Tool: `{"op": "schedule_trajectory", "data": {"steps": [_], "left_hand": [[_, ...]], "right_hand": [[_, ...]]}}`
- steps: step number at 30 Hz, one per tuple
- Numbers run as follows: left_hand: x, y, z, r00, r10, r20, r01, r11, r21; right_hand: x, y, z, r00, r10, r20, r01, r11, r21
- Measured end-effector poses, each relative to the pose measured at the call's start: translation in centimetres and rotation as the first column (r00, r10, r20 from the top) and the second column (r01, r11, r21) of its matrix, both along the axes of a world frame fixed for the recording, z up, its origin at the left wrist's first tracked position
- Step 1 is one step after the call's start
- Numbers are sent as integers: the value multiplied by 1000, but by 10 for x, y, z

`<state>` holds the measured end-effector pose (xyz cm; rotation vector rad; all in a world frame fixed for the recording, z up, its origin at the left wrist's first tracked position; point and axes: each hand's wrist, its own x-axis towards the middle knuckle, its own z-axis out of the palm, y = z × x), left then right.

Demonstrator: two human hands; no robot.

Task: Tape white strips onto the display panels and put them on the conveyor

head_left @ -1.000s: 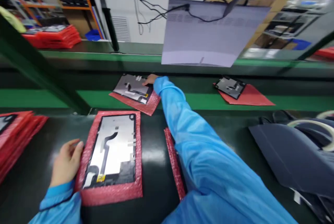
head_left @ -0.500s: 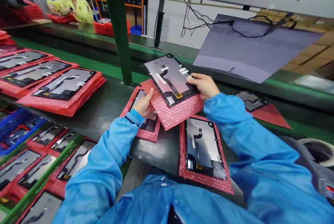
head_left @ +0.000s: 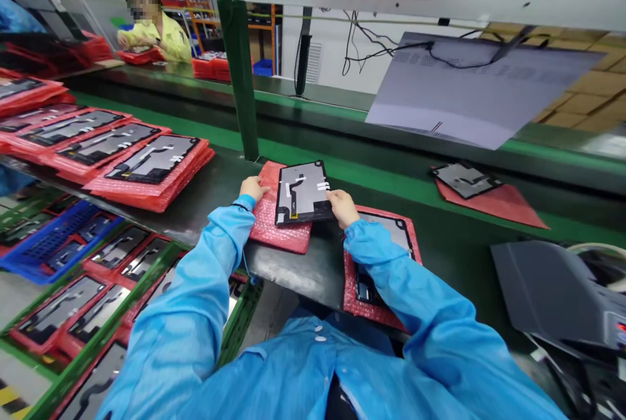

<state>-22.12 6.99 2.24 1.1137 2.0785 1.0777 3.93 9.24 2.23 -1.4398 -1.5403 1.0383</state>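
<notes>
My left hand (head_left: 253, 188) is closed on the left edge of a pink bubble-wrap bag (head_left: 278, 239) at the bench's front. Between my hands a flat display panel (head_left: 309, 195) lies over the bag, tilted slightly, its grey back up with a black flex cable and white tape strips. My right hand (head_left: 343, 207) pinches the panel's right edge. Beneath my right forearm, a second display panel (head_left: 398, 231) rests on another pink bubble-wrap bag (head_left: 348, 286), partly hidden by the sleeve.
Stacks of panels on pink bags (head_left: 147, 193) stand at left. Below them are a blue basket (head_left: 59, 237) and a green-framed rack (head_left: 85, 368). At right are another panel (head_left: 467, 180) and a dark grey device (head_left: 542, 296). A person in yellow (head_left: 171, 42) works across the line.
Both hands have come down with the panel and bag to the bench on the left. The panel now sits further right over the bag, and the view has shifted.
</notes>
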Motion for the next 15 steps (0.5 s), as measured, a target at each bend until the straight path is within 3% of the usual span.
{"op": "schedule_trajectory", "data": {"steps": [3, 6, 9, 12, 15], "left_hand": [[-5, 4, 0, 997, 2, -80, -5, 999, -34], [-11, 9, -2, 993, -2, -116, -5, 998, -61], [-19, 11, -5, 994, -16, -109, 8, 997, -74], [-29, 12, -7, 997, -55, -56, 49, 994, -94], [-39, 14, -9, 997, -73, -25, 69, 991, -118]], "right_hand": [[3, -5, 6, 988, -51, -148, 44, 998, -50], [-4, -17, 4, 976, -97, -196, 72, 989, -130], [-22, -30, -5, 977, -103, -185, 92, 994, -66], [-42, -39, -15, 999, -46, 5, 46, 999, -23], [-55, -42, -19, 959, 74, 274, -57, 996, -72]]}}
